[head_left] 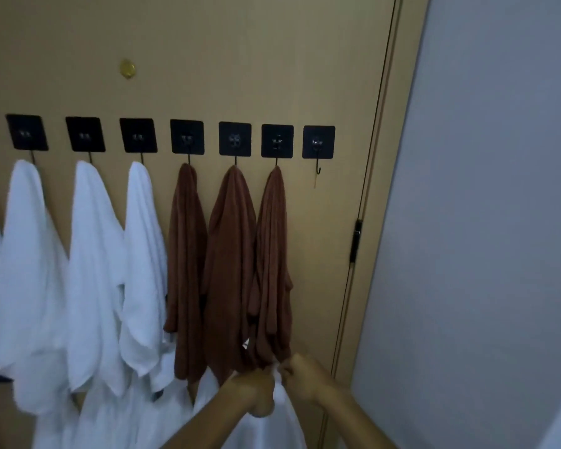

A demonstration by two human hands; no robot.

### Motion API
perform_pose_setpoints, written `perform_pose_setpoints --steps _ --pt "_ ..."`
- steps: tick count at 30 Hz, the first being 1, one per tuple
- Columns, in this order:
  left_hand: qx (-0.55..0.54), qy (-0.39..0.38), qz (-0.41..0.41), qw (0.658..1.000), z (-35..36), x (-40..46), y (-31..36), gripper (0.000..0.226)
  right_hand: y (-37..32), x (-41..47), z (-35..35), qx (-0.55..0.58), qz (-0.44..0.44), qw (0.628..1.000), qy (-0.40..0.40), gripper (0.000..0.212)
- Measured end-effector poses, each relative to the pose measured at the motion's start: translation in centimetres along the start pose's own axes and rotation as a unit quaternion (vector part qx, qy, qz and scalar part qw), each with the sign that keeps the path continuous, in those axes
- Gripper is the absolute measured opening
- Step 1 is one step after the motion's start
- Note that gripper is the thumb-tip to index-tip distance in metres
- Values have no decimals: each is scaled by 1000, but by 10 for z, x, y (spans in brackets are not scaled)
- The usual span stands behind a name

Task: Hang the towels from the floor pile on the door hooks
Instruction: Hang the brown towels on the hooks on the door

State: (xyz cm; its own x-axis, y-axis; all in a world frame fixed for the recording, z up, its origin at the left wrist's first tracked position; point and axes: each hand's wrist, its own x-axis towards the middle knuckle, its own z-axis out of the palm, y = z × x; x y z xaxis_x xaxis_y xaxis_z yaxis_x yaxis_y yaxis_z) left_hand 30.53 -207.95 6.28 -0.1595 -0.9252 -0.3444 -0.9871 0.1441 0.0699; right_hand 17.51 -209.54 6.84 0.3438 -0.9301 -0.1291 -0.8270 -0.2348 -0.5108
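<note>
A row of black square hooks runs across the tan door [240, 59]. White towels [91, 270] hang on the left hooks and three brown towels [230, 270] on the ones to their right. The rightmost hook [318, 142] is bare. Low in front of the brown towels, my left hand [255, 392] and my right hand [300, 377] both grip the top edge of a white towel [272, 426], close together. That towel hangs down out of view below.
The door's hinged edge and a black hinge [356, 241] stand to the right, with a grey wall [483, 222] beyond. A brass peephole [127, 68] sits above the hooks. The floor pile is out of view.
</note>
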Motion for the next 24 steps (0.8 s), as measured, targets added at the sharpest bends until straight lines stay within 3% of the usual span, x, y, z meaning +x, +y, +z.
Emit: perform_pose_setpoints --steps 5,10,16,19,24 --pt "-37 6 2 999 19 -53 24 43 1 -52 26 3 -39 998 38 30" --pt "-34 92 16 995 32 -87 34 49 9 -97 39 -58 -46 993 97 32" --pt "-8 155 40 987 64 -116 60 42 33 -159 77 -89 11 985 151 57" --pt "-22 147 64 987 106 -135 69 49 40 -196 112 -77 63 985 142 57" --pt "-48 65 94 992 194 -186 68 55 44 -274 195 -47 112 988 96 52"
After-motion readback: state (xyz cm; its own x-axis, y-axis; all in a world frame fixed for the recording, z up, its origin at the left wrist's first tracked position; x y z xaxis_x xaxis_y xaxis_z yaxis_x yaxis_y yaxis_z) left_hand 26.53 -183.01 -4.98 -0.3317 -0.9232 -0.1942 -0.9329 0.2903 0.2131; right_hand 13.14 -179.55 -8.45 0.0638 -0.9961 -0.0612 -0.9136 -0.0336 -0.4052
